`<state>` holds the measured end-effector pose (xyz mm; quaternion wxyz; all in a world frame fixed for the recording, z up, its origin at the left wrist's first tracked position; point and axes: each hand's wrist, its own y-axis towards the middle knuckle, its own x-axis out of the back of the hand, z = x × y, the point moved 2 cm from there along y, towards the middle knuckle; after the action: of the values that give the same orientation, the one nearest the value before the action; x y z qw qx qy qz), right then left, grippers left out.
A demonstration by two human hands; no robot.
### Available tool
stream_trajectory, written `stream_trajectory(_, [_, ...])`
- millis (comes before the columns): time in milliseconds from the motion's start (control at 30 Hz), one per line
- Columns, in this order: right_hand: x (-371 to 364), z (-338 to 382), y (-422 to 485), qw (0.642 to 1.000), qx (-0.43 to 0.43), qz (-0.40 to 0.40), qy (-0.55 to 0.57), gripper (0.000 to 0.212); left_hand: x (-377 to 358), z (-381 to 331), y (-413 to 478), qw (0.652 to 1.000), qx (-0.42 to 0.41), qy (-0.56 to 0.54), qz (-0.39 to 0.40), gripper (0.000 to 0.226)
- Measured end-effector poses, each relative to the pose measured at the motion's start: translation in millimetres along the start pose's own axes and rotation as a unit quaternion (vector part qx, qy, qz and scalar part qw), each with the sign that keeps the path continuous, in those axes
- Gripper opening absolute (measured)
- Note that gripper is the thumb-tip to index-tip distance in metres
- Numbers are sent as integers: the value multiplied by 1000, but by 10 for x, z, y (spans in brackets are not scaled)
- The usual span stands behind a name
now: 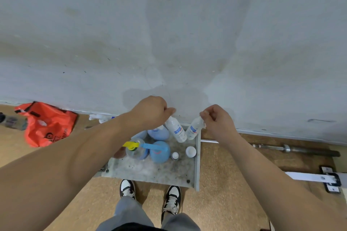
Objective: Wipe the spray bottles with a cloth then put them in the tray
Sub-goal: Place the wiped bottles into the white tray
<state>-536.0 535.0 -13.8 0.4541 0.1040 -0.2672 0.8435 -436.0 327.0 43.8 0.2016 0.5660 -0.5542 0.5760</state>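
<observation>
Trousers and shoes: grey trouser legs at the bottom edge; black-and-white left shoe [127, 188] and right shoe [172, 200] stand on the tan floor [225, 184], just short of the tray.
Tray: a grey, speckled, shallow tray [197, 165] lies on the floor against the wall.
Tray contents: a blue spray bottle [159, 153] with a blue trigger stands upright beside a clear spray bottle [134, 149] with a yellow trigger; two small white-capped bottles [191, 151] stand to their right; another blue bottle [158, 133] sits farther back.
Left-held bottle: a slim white bottle [175, 130] with a blue label, over the tray's far right corner; long axis tilted, top up and to the left, base down and to the right.
Right-held bottle: a matching white bottle [194, 129]; top up and to the right, base down and to the left, so the two bases nearly meet in a V. Whether either base rests on the tray is unclear.
Left hand: the left hand [152, 111] is curled over its bottle's top, gripping it.
Right hand: the right hand [217, 120] pinches its bottle's neck with the fingertips.
Sides: an orange bag [47, 124] to the left, a metal bar [281, 148] to the right.
Wall: a stained grey wall [169, 33] behind.
</observation>
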Motion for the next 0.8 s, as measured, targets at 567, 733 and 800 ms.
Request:
stream_trajectory(567, [-418,-292,8,994,-14,49,-101,6,-482,-191,320,985,25,150,85,43])
stream_trajectory(733, [-542,-400,36,994,-9,55,-92,8,-616,-166,411,982,25,161,96,43])
stream_trajectory(800, [-588,-427,52,994,3,58,-96,7,-657,-165,430,981,24,166,96,42])
